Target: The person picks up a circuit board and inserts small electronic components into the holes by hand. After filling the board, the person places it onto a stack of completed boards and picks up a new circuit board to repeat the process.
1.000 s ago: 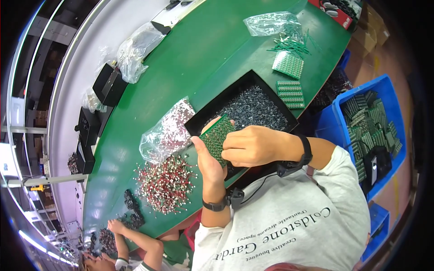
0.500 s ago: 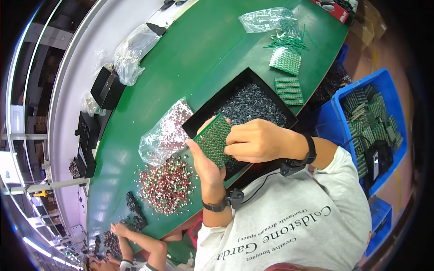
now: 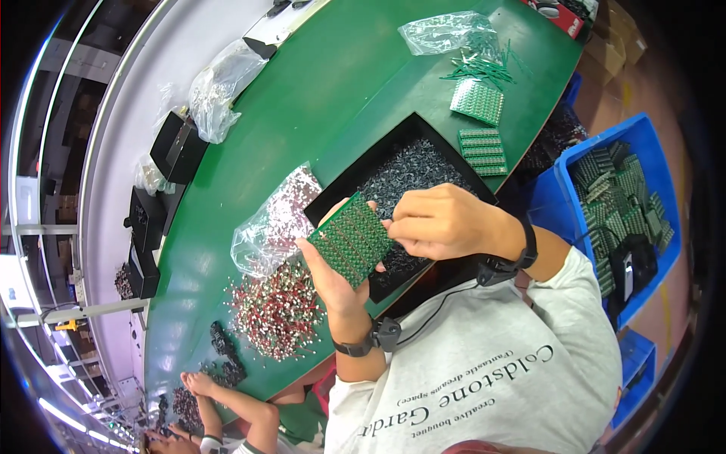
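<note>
My left hand [image 3: 338,291] grips a green circuit board panel [image 3: 350,239] along its left side. Rows of small parts cover the panel's face, which is tilted up toward me. At the panel's right edge, my right hand [image 3: 448,222] is closed in a pinch. Whatever its fingertips hold, if anything, is too small to make out. Both hands are over the near part of a black tray [image 3: 354,173], which contains many small dark components [image 3: 427,163]. A wristband is on each of my wrists.
Left of the tray are a clear bag [image 3: 276,216] of small parts and a heap of red-and-white parts [image 3: 276,310]. More panels [image 3: 482,151] lie beyond the tray. A blue bin [image 3: 563,189] of boards stands at right. Another person's hands [image 3: 198,384] work at lower left.
The panel has shifted slightly left and turned to show more of its face. My right hand has risen a little and moved right, to the panel's edge.
</note>
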Tool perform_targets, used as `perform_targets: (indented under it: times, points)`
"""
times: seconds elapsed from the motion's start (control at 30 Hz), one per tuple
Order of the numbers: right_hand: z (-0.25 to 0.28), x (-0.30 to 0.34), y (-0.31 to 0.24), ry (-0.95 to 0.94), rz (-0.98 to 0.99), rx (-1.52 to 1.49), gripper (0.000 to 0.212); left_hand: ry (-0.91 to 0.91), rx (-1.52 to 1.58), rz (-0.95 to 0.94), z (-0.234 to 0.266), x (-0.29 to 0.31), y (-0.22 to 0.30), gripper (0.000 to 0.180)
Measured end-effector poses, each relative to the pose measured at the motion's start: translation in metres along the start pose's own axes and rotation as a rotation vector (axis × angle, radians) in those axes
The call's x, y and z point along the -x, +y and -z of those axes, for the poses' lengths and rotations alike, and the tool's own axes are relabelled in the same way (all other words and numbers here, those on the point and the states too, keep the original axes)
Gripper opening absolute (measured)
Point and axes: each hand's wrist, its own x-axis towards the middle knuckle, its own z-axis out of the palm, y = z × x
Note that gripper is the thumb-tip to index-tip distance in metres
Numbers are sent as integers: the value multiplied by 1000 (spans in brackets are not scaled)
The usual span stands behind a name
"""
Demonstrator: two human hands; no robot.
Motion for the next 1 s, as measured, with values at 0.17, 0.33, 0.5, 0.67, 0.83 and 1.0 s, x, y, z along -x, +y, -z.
perform_targets:
  times: [0.17, 0.33, 0.5, 0.67, 0.83, 1.0]
  points:
    - [-13, -2, -2, -57, 66, -16, 22, -6, -20, -1, -4, 0, -6, 86]
    - [-16, -4, 0, -91, 112, 79, 26, 4, -28, 5, -4, 0, -6, 86]
    - [-13, -3, 0, -30, 144, 10, 23, -5, 25, 33, -4, 2, -3, 86]
    - [7, -3, 6, 69, -4, 12, 18, -14, 103, -8, 6, -1, 6, 88]
    - [-6, -4, -1, 40, 86, -23, 22, -46, 155, -31, 6, -2, 1, 85]
    - [-21, -4, -1, -67, 98, -27, 24, 15, 67, -28, -1, -2, -5, 86]
